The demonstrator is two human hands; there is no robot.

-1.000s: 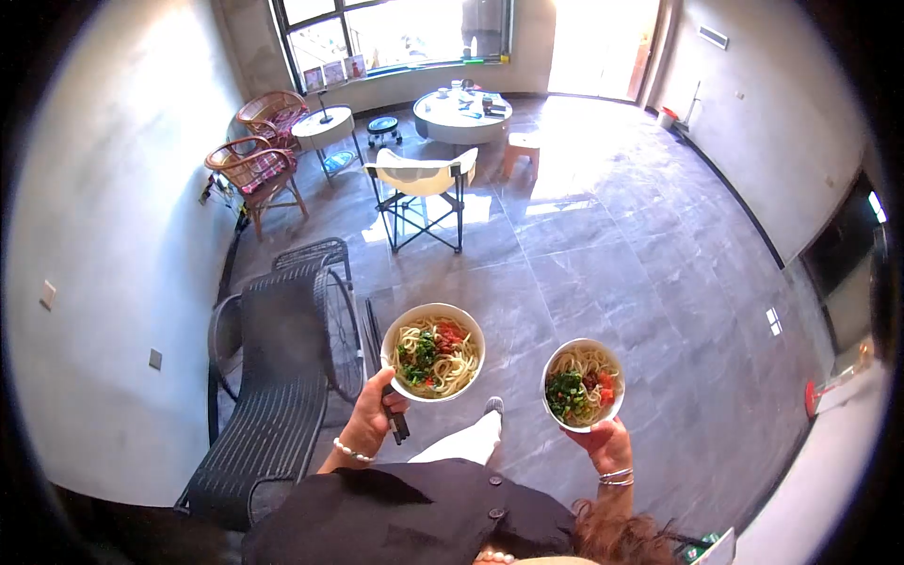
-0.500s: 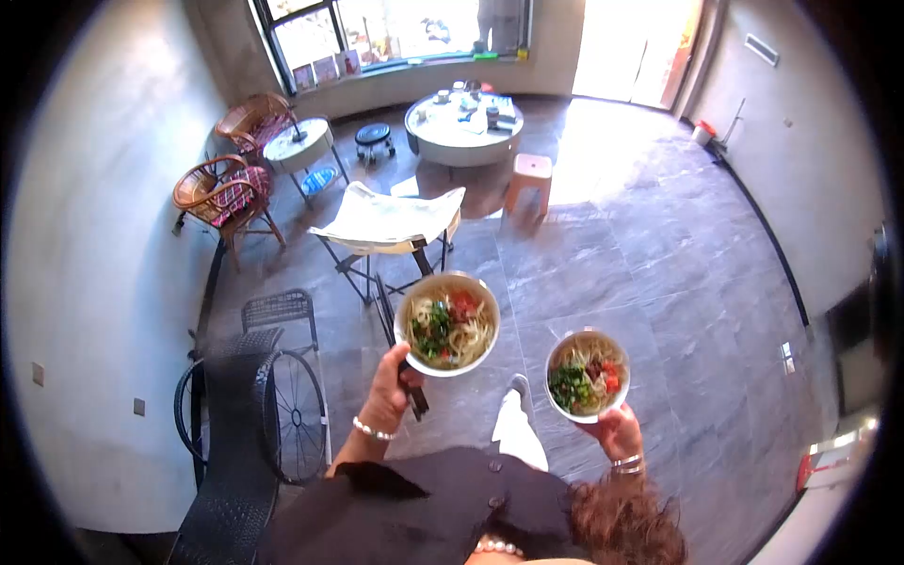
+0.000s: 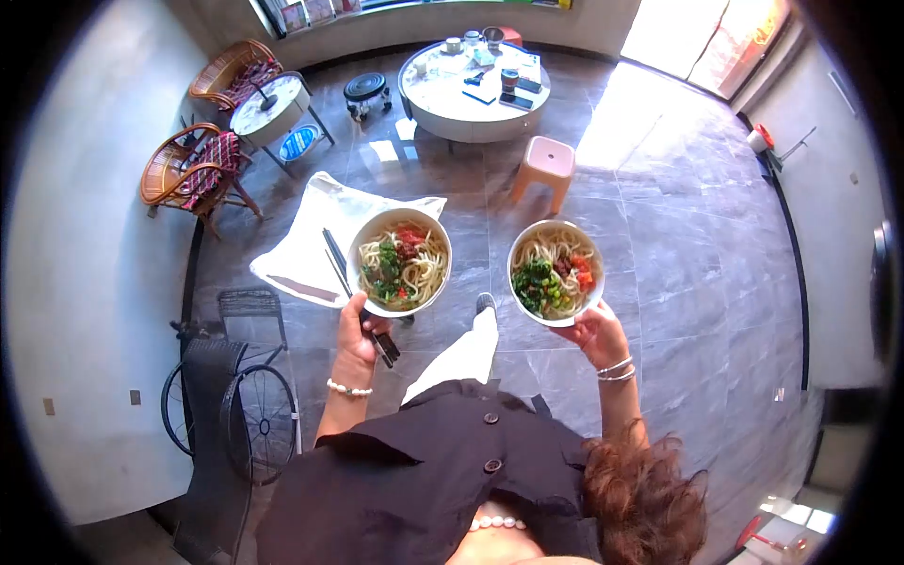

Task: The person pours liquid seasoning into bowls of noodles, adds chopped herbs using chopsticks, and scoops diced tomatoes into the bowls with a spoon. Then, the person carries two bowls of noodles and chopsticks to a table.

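My left hand [image 3: 355, 337] is closed around the lower left side of a white bowl of noodles [image 3: 407, 262], topped with chopped greens and red pieces. Dark chopsticks [image 3: 333, 256] are gripped in that same hand, slanting past the bowl's left side, with their other ends below the thumb. On the right, my right hand [image 3: 599, 333] supports a second white noodle bowl [image 3: 556, 273] from its lower right edge; greens, red chunks and dark sauce lie on top. Both bowls are held up and apart over the floor. The fingers beneath them are partly hidden.
Just beyond the left bowl stands a white cloth-topped folding stand [image 3: 311, 235]. Farther ahead are a pink stool [image 3: 546, 158], a round white table [image 3: 471, 121] with several items and a black wheeled stool [image 3: 365, 88]. Wicker chairs [image 3: 179, 169] and a black wheeled lounger [image 3: 209, 395] line the left.
I have stepped forward, so the stand and the stool appear nearer. The right bowl is now higher in view, almost level with the left one. Both hands keep their hold.
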